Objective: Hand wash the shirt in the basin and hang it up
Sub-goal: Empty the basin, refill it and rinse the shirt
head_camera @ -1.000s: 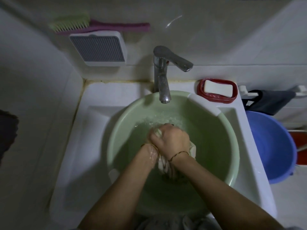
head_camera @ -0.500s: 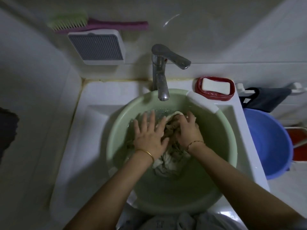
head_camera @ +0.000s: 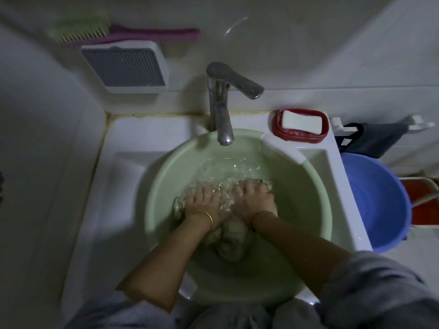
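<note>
Shirt (head_camera: 234, 236): pale, wet, bunched; lies in the water at the centre of the frame, inside the green basin (head_camera: 297, 210), with its near end heaped above the waterline between the two wrists.

Basin: round, light green, set in the white sink (head_camera: 123, 186); partly filled with rippling water.

Left hand (head_camera: 204, 200): on the shirt, fingers straight and spread, pressing the cloth under the water; gold bangle (head_camera: 204, 214) at the wrist.

Right hand (head_camera: 255, 200): just beside the left hand, laid on the shirt; the rippled water hides whether its fingers lie flat or curl into the fabric.

Faucet (head_camera: 221, 108): chrome, upper centre, spout over the far rim of the basin.

Soap (head_camera: 300, 122): white bar in a red soap dish (head_camera: 299, 136), on the sink edge right of the faucet.

Brush (head_camera: 118, 34): green bristles, pink handle, upper left, above a white slatted box (head_camera: 126, 67).

Blue bucket (head_camera: 380, 198): right edge of the frame, beside the sink; a dark cloth (head_camera: 375, 138) hangs above it.
</note>
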